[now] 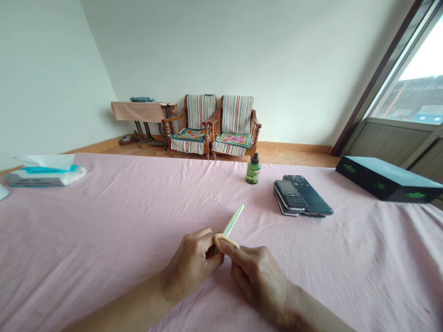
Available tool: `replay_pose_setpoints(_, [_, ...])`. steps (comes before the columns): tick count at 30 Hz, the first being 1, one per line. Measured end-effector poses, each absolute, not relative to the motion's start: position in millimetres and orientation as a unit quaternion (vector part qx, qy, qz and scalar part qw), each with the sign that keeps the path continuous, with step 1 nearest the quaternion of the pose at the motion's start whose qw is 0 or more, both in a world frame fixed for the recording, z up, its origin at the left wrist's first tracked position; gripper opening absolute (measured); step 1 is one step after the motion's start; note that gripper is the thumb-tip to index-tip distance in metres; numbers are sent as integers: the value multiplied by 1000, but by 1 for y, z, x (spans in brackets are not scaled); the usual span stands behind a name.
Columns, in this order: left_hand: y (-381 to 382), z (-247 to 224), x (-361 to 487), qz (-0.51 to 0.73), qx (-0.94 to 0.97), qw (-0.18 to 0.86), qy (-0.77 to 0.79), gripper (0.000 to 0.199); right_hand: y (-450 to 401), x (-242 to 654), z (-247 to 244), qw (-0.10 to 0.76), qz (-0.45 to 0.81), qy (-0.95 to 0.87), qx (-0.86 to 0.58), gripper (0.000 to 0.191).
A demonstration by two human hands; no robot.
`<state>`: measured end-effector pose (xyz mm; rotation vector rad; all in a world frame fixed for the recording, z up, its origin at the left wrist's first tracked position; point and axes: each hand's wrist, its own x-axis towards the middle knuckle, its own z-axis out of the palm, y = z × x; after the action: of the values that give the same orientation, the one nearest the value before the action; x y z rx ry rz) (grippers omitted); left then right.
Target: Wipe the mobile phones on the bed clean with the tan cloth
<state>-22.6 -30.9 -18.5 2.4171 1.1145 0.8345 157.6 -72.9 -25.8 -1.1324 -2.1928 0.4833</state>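
My left hand (194, 258) is closed around the lower end of a slim white-and-green flat object (234, 220), seen nearly edge-on, so its kind is unclear. It tilts up and away to the right above the pink cloth. My right hand (259, 276) pinches a thin yellowish pad (224, 239) with the thumb on top, pressed against the near part of that object. Both hands meet at the middle front of the table, and the fingers behind the pad are hidden.
On the pink tablecloth (121, 240) stand a green spray bottle (253, 171), a stack of phones with a keypad phone (291, 194) on top, a black box (384, 177) at right and a tissue pack (44, 173) at left. Two wooden chairs (231, 120) stand beyond the table.
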Motion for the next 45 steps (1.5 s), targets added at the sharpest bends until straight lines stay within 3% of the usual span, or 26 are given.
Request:
replay_pose_setpoints(7, [-31,-15,-20,289,872,132,373,21,-26,182,-32,372,150,-707,-582,50])
replay_pose_setpoints(16, [-30,-19,-23,284,854,166,403,15,-76,153,-25,303,167,-833,-433,60])
replay_pose_setpoints(20, [-31,-18,-22,259,865,158,401,9,-62,164,-28,296,148,-801,-499,52])
replay_pose_setpoints(24, [-28,-22,-23,280,874,174,358,37,-46,179,-29,286,126,-731,-607,42])
replay_pose_setpoints(28, [-24,-22,-28,361,865,139,320,35,-43,182,-29,274,119,-719,-628,42])
replay_pose_setpoints(33, [-24,-7,-32,458,841,55,283,16,-45,181,-30,286,111,-742,-596,38])
replay_pose_setpoints(40, [-17,-8,-34,463,843,92,259,23,-74,173,-16,462,-11,-768,-443,46])
replay_pose_setpoints(45, [-19,-5,-27,460,842,143,242,26,-91,160,-6,406,-130,-824,-372,57])
